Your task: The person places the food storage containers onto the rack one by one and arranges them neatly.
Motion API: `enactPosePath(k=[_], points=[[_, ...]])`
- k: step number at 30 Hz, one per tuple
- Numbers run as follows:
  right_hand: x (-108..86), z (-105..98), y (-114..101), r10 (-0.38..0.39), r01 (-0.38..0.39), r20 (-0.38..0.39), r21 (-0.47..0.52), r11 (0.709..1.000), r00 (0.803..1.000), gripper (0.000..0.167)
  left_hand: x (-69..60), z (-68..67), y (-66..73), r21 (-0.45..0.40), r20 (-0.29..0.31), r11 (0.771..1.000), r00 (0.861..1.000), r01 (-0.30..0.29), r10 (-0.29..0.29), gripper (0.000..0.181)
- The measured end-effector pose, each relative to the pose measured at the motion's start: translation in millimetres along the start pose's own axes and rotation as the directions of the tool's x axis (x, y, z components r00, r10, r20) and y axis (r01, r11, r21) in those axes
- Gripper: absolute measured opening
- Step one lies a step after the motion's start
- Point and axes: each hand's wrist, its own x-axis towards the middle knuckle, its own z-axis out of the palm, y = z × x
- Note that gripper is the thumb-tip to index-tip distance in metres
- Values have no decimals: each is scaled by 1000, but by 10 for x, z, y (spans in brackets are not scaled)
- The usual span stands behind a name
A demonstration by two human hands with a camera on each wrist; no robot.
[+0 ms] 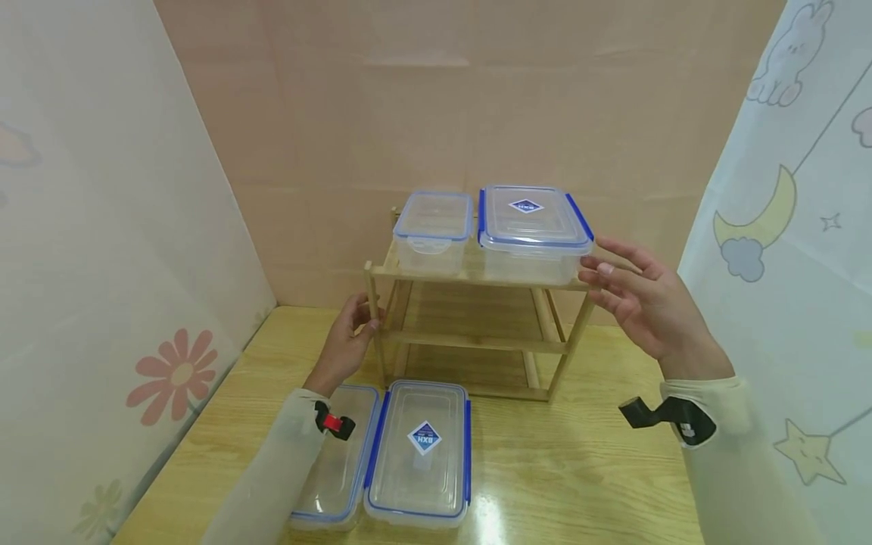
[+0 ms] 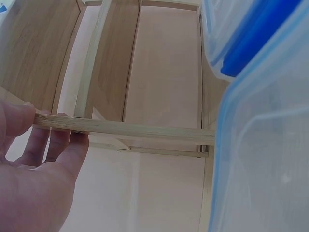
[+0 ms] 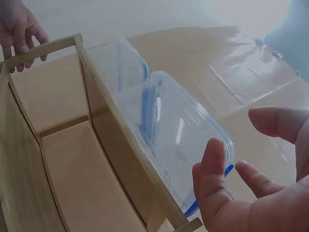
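Observation:
My left hand (image 1: 346, 341) holds the left front post of a wooden rack (image 1: 477, 341); in the left wrist view its fingers and thumb (image 2: 43, 159) curl round that post (image 2: 120, 128). At the rack's top right corner, my right hand (image 1: 647, 303) is spread beside a clear box with blue clips (image 1: 534, 227), fingertips close to its right side; whether they touch it I cannot tell. The right wrist view has this hand (image 3: 256, 188) with parted fingers near the box (image 3: 178, 130). A smaller clear box (image 1: 434, 227) sits left of it on the top shelf.
Two flat lidded boxes lie on the wooden table (image 1: 579, 454) before the rack: one with a BXH label (image 1: 418, 454), the other (image 1: 337, 462) partly under my left forearm. Patterned sheets (image 1: 770, 250) hang at both sides, a plain brown one (image 1: 443, 98) behind.

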Motion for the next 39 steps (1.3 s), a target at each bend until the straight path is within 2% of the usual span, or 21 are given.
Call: enactPosePath(k=[4, 9, 14, 19, 32, 39], points=[[-99, 31, 62, -16, 16, 27, 11, 1000, 1000, 41, 4, 2, -22, -13, 1, 1000, 1000, -11, 11, 45], [-232, 91, 184, -23, 25, 29, -60, 998, 999, 40, 22, 12, -22, -5, -10, 1000, 1000, -6, 6, 44], [-357, 145, 381, -38, 43, 34, -151, 988, 999, 41, 25, 19, -9, -1, -14, 1000, 1000, 15, -15, 43], [-427, 190, 599, -41, 45, 26, -154, 987, 999, 41, 18, 16, 0, 9, -15, 1000, 1000, 17, -17, 42], [-560, 263, 1091, 55, -45, 55, -172, 984, 997, 39, 38, 23, -3, 1, 12, 1000, 1000, -27, 27, 40], [-671, 305, 1446, 128, -116, 65, -164, 980, 990, 37, 34, 12, -11, -6, 19, 1000, 1000, -14, 15, 41]])
